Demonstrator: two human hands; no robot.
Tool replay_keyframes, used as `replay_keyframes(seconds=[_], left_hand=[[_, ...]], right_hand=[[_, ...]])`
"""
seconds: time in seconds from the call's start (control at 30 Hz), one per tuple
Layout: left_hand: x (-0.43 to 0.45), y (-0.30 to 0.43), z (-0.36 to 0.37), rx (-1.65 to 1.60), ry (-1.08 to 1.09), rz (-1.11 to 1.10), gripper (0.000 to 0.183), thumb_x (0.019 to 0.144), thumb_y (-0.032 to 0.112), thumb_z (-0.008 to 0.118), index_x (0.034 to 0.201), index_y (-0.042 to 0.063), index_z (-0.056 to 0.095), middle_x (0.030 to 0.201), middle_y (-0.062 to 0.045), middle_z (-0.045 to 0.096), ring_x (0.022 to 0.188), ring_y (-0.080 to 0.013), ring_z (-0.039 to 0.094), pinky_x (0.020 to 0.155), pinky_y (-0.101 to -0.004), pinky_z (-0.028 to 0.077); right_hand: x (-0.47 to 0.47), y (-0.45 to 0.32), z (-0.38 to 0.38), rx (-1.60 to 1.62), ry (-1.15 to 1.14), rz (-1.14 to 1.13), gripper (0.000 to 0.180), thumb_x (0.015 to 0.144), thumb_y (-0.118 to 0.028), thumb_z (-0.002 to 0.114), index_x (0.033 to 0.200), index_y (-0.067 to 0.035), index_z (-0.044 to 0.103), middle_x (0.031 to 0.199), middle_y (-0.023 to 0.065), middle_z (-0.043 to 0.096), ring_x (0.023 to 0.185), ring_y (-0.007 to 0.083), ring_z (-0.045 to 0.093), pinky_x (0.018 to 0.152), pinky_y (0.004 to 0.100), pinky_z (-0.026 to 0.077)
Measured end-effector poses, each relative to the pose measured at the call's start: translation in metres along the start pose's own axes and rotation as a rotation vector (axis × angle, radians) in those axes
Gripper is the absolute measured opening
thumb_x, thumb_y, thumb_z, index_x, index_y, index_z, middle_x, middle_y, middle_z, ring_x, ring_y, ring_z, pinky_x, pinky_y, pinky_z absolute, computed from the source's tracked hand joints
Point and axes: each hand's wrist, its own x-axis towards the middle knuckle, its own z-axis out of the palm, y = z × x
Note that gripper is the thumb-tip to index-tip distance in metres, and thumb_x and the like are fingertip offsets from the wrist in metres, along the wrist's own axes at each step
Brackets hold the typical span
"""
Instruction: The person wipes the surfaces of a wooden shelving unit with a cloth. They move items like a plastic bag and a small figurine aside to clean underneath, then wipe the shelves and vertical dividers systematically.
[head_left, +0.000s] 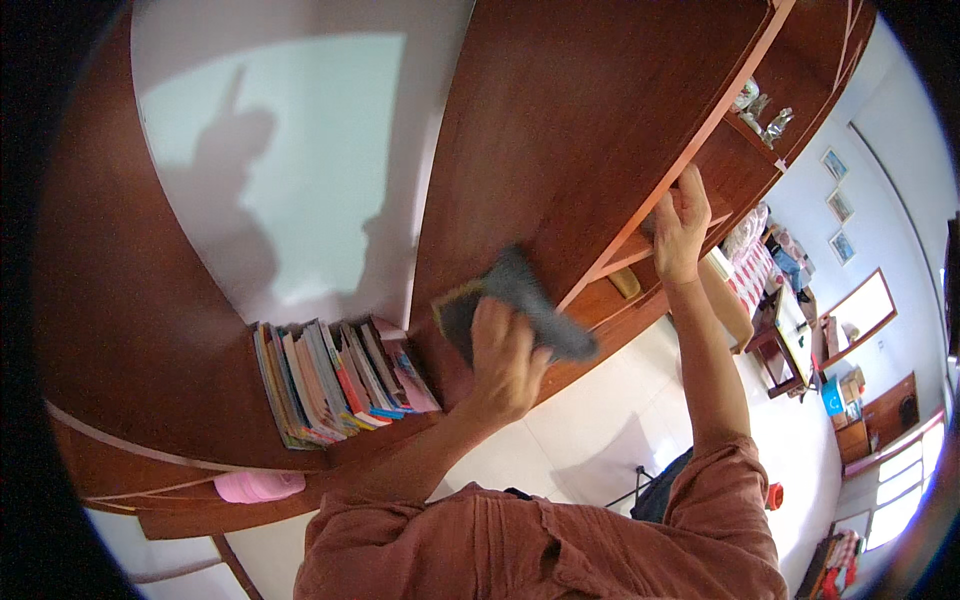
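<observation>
My left hand (508, 364) is closed around a dark grey cloth (544, 304), which is blurred and lies against a reddish-brown wooden cabinet panel (570, 127). One corner of the cloth shows a yellowish edge. Higher up and to the right, my right hand (681, 221) is at the light front edging (716, 127) of that panel, beside the side shelves. Its fingers are bent, and a small dark grey patch shows beside them; what they grip is partly hidden. Left of the cloth, a row of books (345, 379) stands in the cabinet recess.
A pale back panel (330, 187) carries a person's shadow. A pink roll-like item (259, 486) lies on a lower ledge at left. The side shelves hold a yellowish object (624, 283) and glass-like ornaments (778, 126). Beyond the tiled floor (510, 457) stands a table (787, 337).
</observation>
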Motion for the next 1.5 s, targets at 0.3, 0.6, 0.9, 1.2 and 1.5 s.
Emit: replay_keyframes(seconds=[0.3,0.6,0.9,1.2,1.5], left_hand=[[0.142,-0.044,-0.025,-0.027,0.209,-0.156,0.071,0.107,0.049,0.023,0.16,0.002,0.015,0.165,-0.023,0.014,0.153,-0.0374,0.016,0.124,-0.0507,0.014],[0.297,0.034,-0.053,-0.179,0.355,0.132,0.061,0.107,0.037,0.032,0.152,-0.005,0.03,0.161,-0.026,0.026,0.151,-0.0396,0.02,0.124,-0.0428,0.014],[0.185,0.075,-0.021,0.291,0.288,0.572,0.055,0.092,0.008,0.06,0.144,-0.003,0.047,0.155,-0.028,0.032,0.14,-0.0512,0.034,0.114,-0.0584,0.027],[0.244,0.101,-0.03,0.582,0.274,0.618,0.052,0.094,0.007,0.054,0.144,-0.001,0.047,0.155,-0.021,0.038,0.144,-0.0435,0.035,0.117,-0.0539,0.029],[0.31,0.145,-0.028,1.013,0.412,0.685,0.042,0.093,0.009,0.05,0.133,-0.004,0.055,0.148,-0.018,0.049,0.142,-0.0315,0.041,0.117,-0.0476,0.029]], right_hand=[[-0.003,0.01,-0.001,-0.001,0.001,-0.013,0.02,0.09,0.001,0.058,0.109,0.003,0.063,0.1,0.0152,0.06,0.095,0.027,0.061,0.087,0.0345,0.049],[0.0,-0.005,0.003,-0.007,0.019,-0.046,0.016,0.089,0.001,0.059,0.104,0.004,0.063,0.095,0.0156,0.058,0.089,0.0289,0.059,0.082,0.0358,0.049],[0.0,-0.005,0.01,-0.017,0.048,-0.178,0.026,0.085,-0.012,0.066,0.109,-0.004,0.067,0.104,0.0142,0.065,0.102,0.0343,0.058,0.09,0.0419,0.047],[0.0,0.006,0.002,-0.028,0.069,-0.08,0.023,0.084,-0.005,0.062,0.106,-0.002,0.066,0.095,0.0154,0.059,0.094,0.035,0.058,0.083,0.0415,0.049],[0.003,-0.003,-0.006,-0.087,0.07,-0.126,0.023,0.082,-0.002,0.062,0.105,-0.001,0.066,0.096,0.0139,0.062,0.093,0.0328,0.059,0.081,0.0409,0.049]])
